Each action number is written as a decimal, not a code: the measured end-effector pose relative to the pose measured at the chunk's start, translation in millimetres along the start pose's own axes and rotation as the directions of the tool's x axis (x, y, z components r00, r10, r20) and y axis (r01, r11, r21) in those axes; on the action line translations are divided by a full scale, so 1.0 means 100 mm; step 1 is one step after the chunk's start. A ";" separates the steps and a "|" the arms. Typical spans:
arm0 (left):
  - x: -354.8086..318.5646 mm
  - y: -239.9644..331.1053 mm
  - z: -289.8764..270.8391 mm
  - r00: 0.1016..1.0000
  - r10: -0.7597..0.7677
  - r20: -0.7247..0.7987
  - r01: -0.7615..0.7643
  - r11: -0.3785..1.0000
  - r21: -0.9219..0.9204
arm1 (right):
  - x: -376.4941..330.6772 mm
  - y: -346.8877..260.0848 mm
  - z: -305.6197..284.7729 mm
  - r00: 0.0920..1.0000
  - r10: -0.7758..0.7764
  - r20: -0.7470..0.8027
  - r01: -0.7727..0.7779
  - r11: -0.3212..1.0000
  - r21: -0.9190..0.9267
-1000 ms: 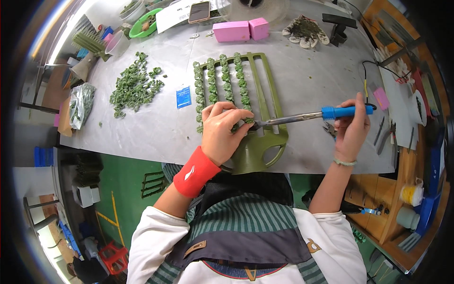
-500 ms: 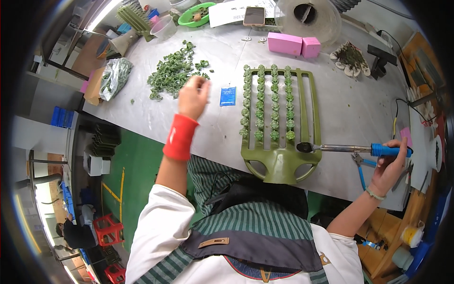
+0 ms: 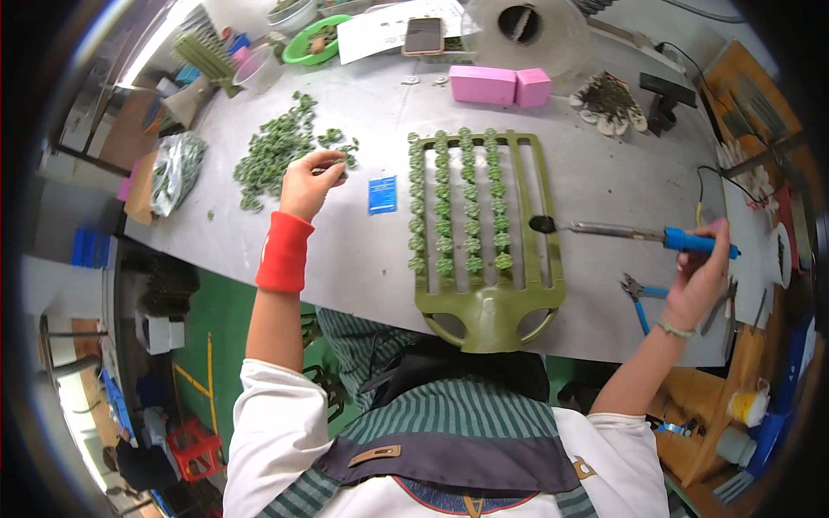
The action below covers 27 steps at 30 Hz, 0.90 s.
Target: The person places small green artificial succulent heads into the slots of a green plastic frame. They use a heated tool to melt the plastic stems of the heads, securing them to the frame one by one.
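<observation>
An olive-green slotted plastic frame [image 3: 490, 321] lies flat on the grey table, its solid end toward me. Small green artificial rosettes [image 3: 472, 210] line several of its left bars, while the bars at the right are bare. My right hand [image 3: 698, 285] grips the blue handle of a soldering iron [image 3: 623, 230]. Its dark, rounded tip is over the bare right bars; whether it touches them I cannot tell. At the near right edge of a loose pile of green rosettes [image 3: 275, 145], my left hand [image 3: 307, 185] has its fingers pinched together. What they hold is hidden.
A blue packet [image 3: 382, 195] lies between the pile and frame. Beyond the frame are pink blocks [image 3: 484, 85], a phone [image 3: 424, 36], a green basket [image 3: 316, 41] and stained gloves [image 3: 610, 102]. Blue-handled pliers [image 3: 641, 298] lie near my right hand; a clear bag [image 3: 177, 173] stands left.
The iron's tip has moved away from me along the frame's right bars. My left hand has turned, its fingers now pinched at the pile's edge. The whole view has shifted slightly.
</observation>
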State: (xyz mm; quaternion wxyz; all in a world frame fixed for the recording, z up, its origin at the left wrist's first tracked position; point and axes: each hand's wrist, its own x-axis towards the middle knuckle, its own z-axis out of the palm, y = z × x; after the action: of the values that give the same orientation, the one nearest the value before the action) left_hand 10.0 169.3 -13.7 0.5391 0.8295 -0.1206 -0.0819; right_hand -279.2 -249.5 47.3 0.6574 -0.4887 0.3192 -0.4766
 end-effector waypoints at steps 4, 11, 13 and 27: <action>0.00 0.69 0.76 0.940 0.213 0.266 -0.229 0.973 0.033 | 0.14 0.12 0.16 0.999 -0.023 0.034 0.023 1.000 -0.020; 0.32 0.96 1.69 0.875 0.308 0.374 -0.335 0.942 0.007 | 0.35 0.43 0.41 0.998 -0.003 0.066 0.003 1.000 -0.008; 0.38 1.03 1.80 0.873 0.251 0.418 -0.318 0.943 0.098 | 0.36 0.48 0.46 0.997 -0.003 0.083 0.004 1.000 -0.008; 0.59 0.82 2.15 0.779 0.487 0.395 -0.627 0.604 0.492 | 0.38 0.74 0.61 0.990 0.045 0.131 -0.046 0.999 0.003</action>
State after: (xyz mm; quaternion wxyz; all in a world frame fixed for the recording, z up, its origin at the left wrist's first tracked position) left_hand 0.7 -67.7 -26.6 0.2290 0.8607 -0.4528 0.0423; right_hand -189.4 -259.5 -1.6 0.6892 -0.5095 0.2849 -0.4292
